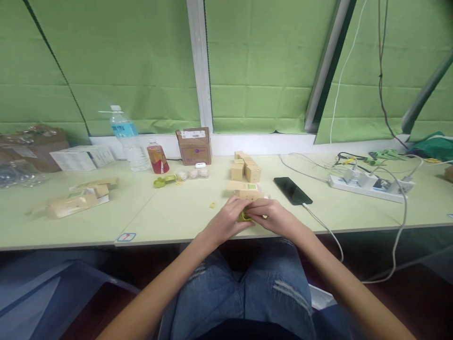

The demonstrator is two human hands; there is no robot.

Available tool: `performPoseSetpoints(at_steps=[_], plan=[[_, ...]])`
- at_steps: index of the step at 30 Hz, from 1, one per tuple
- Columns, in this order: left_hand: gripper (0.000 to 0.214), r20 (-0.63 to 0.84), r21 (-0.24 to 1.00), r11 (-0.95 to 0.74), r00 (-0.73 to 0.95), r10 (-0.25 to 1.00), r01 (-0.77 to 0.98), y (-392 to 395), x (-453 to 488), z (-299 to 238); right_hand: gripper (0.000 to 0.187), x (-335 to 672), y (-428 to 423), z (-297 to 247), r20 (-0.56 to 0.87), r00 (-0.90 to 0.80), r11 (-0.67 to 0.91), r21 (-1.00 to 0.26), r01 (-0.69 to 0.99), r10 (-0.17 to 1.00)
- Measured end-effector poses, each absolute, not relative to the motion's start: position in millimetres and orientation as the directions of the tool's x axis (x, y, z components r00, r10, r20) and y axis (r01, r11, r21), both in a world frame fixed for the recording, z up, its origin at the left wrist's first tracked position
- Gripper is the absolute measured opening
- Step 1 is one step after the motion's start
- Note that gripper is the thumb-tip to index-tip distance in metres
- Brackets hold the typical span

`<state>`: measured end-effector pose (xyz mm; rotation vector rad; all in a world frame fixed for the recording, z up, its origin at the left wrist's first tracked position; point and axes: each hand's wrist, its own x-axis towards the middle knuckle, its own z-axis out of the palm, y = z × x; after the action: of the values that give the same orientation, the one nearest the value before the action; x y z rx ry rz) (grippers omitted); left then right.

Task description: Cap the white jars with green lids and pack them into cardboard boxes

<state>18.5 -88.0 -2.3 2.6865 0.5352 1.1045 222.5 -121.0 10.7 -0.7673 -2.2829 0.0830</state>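
Observation:
My left hand (231, 216) and my right hand (271, 215) meet near the table's front edge, fingers bent and close together. Between them shows a small yellow-green object (244, 216), mostly hidden by the fingers, so its kind is unclear. My left hand wraps its side, while my right fingertips press at its top. Just behind the hands lies a small tan cardboard box (246, 190) with a green label. A tiny yellowish scrap (212, 205) rests left of my left hand. Farther left are yellow-green pieces (164, 181) beside several small white rounded objects (193, 174).
Several small tan boxes (252, 171) stand behind the hands. At right are a black phone (293, 190) on a white cable and a power strip (366, 188). Leftward stand a red-labelled bottle (157, 158), a water bottle (129, 139), a brown carton (194, 147) and opened packaging (76, 203).

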Motion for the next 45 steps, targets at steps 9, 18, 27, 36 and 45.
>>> performPoseSetpoints(at_steps=[9, 18, 27, 36, 45], plan=[[0.047, 0.633, 0.306, -0.931, 0.688, 0.355, 0.199, -86, 18, -2, 0.033, 224, -122, 12, 0.565, -0.650, 0.838, -0.150, 0.525, 0.508], [0.053, 0.568, 0.391, -0.894, 0.707, 0.421, 0.219, -85, 17, -4, 0.036, 224, -123, 13, 0.567, -0.609, 0.828, -0.304, 0.471, 0.555], [0.060, 0.569, 0.507, -0.838, 0.652, 0.502, 0.203, -81, 21, -4, 0.017, 230, -103, -11, 0.628, -0.474, 0.787, -0.504, 0.356, 0.617], [0.061, 0.526, 0.658, -0.719, 0.547, 0.652, 0.225, -76, 18, -3, 0.021, 237, -105, -5, 0.524, -0.473, 0.695, -0.638, 0.333, 0.708], [0.057, 0.445, 0.783, -0.607, 0.560, 0.699, 0.134, -69, 18, -10, 0.017, 229, -105, -6, 0.700, -0.514, 0.857, -0.298, 0.420, 0.496]])
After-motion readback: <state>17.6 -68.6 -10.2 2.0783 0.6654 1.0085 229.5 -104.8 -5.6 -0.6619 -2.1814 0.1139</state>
